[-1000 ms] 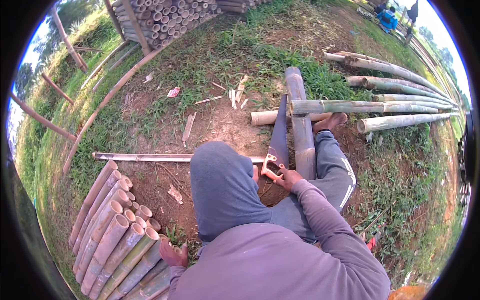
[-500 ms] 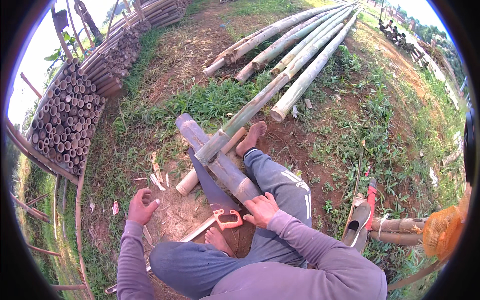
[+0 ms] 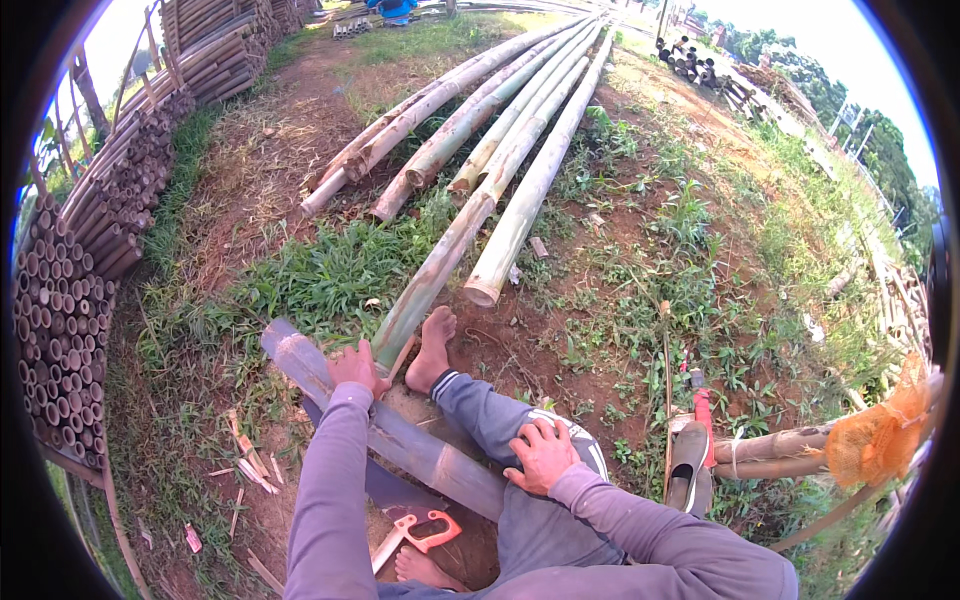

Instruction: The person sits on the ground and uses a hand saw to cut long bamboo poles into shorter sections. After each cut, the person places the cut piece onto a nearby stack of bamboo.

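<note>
bamboo pole (image 3: 425, 285), greenish and long, runs away from the left grip (image 3: 358, 370), which sits at the pole's near end with its fingers bent; whether they are clamped around the pole or only resting against it, i cannot tell. right under the left grip, a thicker, greyish bamboo log (image 3: 445, 460) lies crosswise, reaching from beyond the hand back to the person's right leg (image 3: 500, 425). the right grip (image 3: 543, 455) is spread palm-down on that leg, fingers apart, holding nothing. just to the right of the left grip is the bare right foot (image 3: 430, 350). nearer the body than the left grip lies a handsaw (image 3: 430, 530) with an orange handle, its dark blade slanting along the log and partly hidden by the left sleeve (image 3: 330, 500); the bare left foot (image 3: 425, 568) is beside the handle. wood scraps (image 3: 255, 460) are scattered to the left of that sleeve. beyond the left grip, more long poles (image 3: 540, 190) fan out, and well to its left rises a stack of cut bamboo pieces (image 3: 62, 340). to the right of the right grip are a shoe (image 3: 688, 462), a red-handled tool (image 3: 703, 425) and an orange mesh bag (image 3: 870, 447).
</note>
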A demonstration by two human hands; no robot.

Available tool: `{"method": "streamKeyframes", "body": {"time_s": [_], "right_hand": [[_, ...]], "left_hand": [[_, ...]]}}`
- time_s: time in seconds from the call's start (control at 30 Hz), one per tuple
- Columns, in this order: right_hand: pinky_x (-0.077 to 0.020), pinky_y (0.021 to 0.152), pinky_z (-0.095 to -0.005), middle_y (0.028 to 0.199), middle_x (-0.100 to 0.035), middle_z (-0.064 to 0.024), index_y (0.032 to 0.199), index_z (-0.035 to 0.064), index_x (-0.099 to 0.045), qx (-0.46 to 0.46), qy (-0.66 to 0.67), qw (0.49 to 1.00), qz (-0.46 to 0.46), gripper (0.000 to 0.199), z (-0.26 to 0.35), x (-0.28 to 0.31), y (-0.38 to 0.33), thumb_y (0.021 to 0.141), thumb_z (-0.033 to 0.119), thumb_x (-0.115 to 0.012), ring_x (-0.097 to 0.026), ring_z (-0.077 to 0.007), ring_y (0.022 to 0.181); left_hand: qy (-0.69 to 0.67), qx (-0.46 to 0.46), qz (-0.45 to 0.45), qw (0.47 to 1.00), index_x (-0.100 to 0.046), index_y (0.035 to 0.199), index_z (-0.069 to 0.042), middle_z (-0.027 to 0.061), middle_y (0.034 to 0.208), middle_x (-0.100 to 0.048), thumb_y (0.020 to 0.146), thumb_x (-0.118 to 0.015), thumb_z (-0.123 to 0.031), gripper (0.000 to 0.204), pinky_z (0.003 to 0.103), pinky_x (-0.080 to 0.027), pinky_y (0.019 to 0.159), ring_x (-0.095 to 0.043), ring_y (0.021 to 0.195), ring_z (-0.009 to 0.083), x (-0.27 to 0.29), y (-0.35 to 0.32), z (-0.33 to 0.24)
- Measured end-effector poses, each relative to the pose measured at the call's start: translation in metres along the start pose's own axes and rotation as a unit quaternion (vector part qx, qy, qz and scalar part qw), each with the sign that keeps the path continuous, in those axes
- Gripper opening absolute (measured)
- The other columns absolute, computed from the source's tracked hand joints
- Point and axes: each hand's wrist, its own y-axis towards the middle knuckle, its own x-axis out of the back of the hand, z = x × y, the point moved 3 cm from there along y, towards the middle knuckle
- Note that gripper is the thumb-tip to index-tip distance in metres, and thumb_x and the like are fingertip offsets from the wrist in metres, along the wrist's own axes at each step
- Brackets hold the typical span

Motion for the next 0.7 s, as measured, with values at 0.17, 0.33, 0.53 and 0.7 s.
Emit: {"method": "streamKeyframes", "body": {"time_s": [0.17,0.33,0.53,0.7], "right_hand": [[-0.0291,0.122,-0.063,0.135,-0.061,-0.0094,0.126,0.0138,-0.073,-0.017,0.045,0.998,0.027,0.051,-0.008,-0.002,-0.003,0.09,0.049,-0.078,-0.048,-0.0326,0.142],[-0.0306,0.12,-0.0622,0.132,-0.065,-0.0085,0.123,0.0128,-0.075,-0.033,0.044,0.998,0.002,0.052,0.005,-0.002,-0.001,0.087,0.05,-0.08,-0.051,-0.0323,0.139],[-0.042,0.12,-0.05,0.139,-0.068,-0.0204,0.14,0.0027,-0.065,-0.091,0.428,0.891,-0.124,0.076,0.034,-0.001,0.122,0.092,0.06,-0.077,-0.058,-0.0343,0.139],[-0.046,0.11,-0.0618,0.155,-0.05,-0.0188,0.162,0.0113,-0.038,-0.281,0.882,0.378,-0.005,0.099,0.089,-0.029,0.215,0.088,0.059,-0.084,-0.054,-0.0362,0.137]], "left_hand": [[0.027,-0.052,-0.034,0.998,-0.051,0.139,-0.01,0.0171,0.129,-0.062,0.068,-0.093,-0.052,0.092,0.05,-0.044,0.105,-0.064,0.123,0.0361,0.035,-0.094,0.024],[0.029,-0.04,-0.081,0.996,-0.052,0.131,-0.008,0.0148,0.117,-0.058,0.06,-0.094,-0.046,0.091,0.048,-0.04,0.103,-0.059,0.115,0.0335,0.028,-0.247,0.14],[0.133,0.172,-0.122,0.968,-0.056,0.134,-0.01,0.0118,0.116,-0.056,0.054,-0.097,-0.024,0.091,0.051,-0.037,0.11,-0.055,0.115,0.0338,-0.039,-0.536,0.297],[0.195,0.38,-0.163,0.89,-0.056,0.14,-0.011,0.0133,0.133,-0.059,0.062,-0.097,-0.021,0.089,0.056,-0.035,0.121,-0.056,0.13,0.0349,-0.107,-0.732,0.404]]}}
